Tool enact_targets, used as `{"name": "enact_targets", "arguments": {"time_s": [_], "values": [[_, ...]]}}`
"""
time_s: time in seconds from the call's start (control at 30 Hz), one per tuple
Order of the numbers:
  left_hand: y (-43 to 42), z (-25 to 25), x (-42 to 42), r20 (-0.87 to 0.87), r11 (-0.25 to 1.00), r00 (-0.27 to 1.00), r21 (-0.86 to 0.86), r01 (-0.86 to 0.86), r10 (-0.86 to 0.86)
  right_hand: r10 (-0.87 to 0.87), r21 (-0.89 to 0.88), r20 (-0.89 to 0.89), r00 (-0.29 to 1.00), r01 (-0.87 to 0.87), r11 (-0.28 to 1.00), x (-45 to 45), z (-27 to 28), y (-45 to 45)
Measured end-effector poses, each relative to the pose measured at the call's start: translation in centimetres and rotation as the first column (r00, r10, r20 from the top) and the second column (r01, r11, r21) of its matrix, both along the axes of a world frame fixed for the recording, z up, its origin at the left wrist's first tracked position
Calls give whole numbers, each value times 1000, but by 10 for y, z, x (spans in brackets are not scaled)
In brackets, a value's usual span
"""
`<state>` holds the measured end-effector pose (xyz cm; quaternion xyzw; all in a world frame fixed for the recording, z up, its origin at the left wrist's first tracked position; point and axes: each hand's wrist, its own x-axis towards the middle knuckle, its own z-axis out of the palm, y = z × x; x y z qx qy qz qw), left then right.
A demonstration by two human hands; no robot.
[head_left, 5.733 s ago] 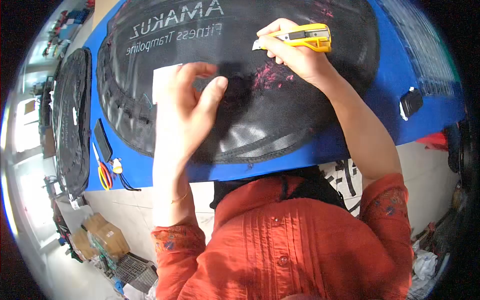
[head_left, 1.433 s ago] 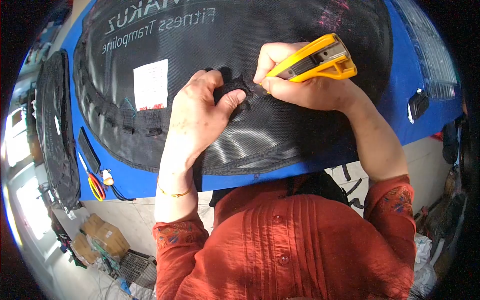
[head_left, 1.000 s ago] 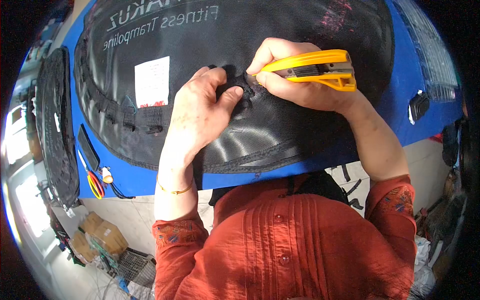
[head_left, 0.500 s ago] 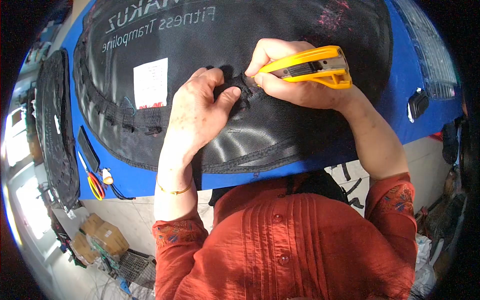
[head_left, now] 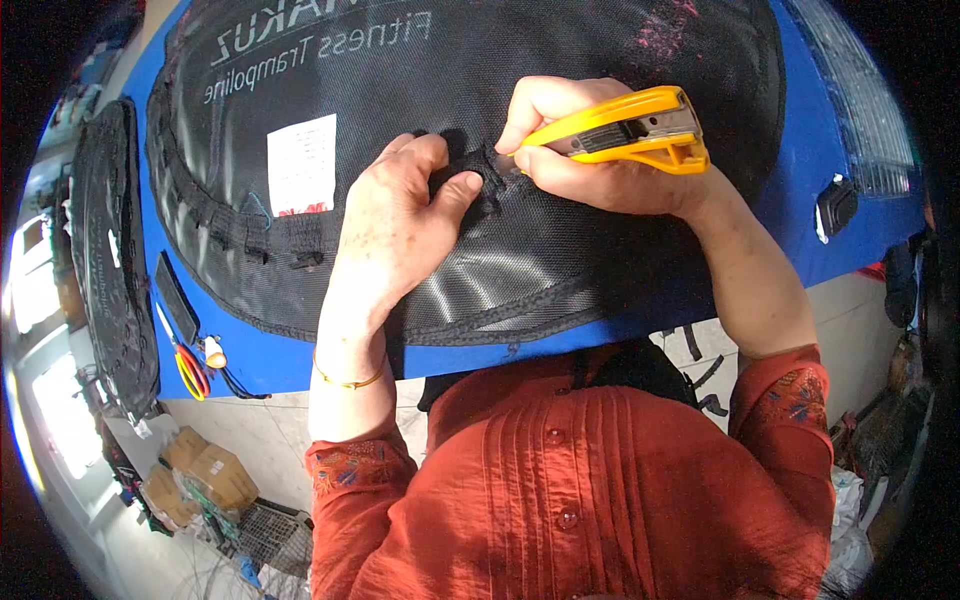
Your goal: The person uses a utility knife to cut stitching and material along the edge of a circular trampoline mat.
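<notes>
The yellow utility knife (head_left: 620,130) lies in my right hand (head_left: 590,150), its fingers closed around the front of the handle. Its grey tip points left, at a black webbing strip (head_left: 490,185) on the trampoline mat. My left hand (head_left: 400,205) is closed on that strip, thumb and fingers pressed just left of the tip. What lies under the left fingers is hidden. Beneath both hands spreads the black trampoline mat (head_left: 470,90), with "Fitness Trampoline" printed on it and a white label (head_left: 302,165) to the left.
Along the left of the blue table (head_left: 260,365) lie scissors (head_left: 187,368), a dark flat case (head_left: 177,297) and a small spool (head_left: 214,352). A small black object (head_left: 836,210) sits at the right. Cardboard boxes (head_left: 205,475) stand on the floor; another mat (head_left: 105,260) leans at the left.
The rear of the yellow utility knife has shifted slightly up and right with my right hand. My left hand keeps nearly the same place.
</notes>
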<state>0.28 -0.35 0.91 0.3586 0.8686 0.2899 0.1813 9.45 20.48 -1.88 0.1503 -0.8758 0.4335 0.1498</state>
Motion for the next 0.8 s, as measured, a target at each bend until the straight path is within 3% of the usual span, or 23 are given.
{"name": "enact_targets", "arguments": {"time_s": [0.03, 0.2, 0.3, 0.43, 0.5, 0.53, 0.67, 0.8], "values": [[0, 0, 0, -3, 1000, 1000, 9, 7, -7, 37, 101, -30, 999, -34, 994, 0, 1, 2], [-2, -2, 0, -20, 999, 1000, 30, 17, -16, 36, 78, -42, 998, -33, 996, 6, 3, -1], [0, -1, 1, 18, 1000, 1000, 23, -10, 10, -11, -74, 27, 1000, 13, 997, 7, 0, -3], [1, 1, 0, 44, 999, 998, 1, -46, 46, -12, -65, 59, 998, 16, 998, 6, -1, -3], [1, 0, 0, 42, 999, 998, 0, -54, 54, -62, -201, 95, 994, 80, 976, 5, 0, -6], [0, -2, 0, 5, 999, 1000, 29, -26, 26, -93, -116, -1, 996, 93, 989, 4, -1, -5], [0, -4, -1, -23, 998, 1000, 58, 1, 1, -117, -205, 84, 990, 132, 970, 2, 1, -9], [-1, -7, -1, -25, 998, 1000, 69, 3, -1, -137, -136, 19, 990, 138, 981, 2, 0, -10]]}}
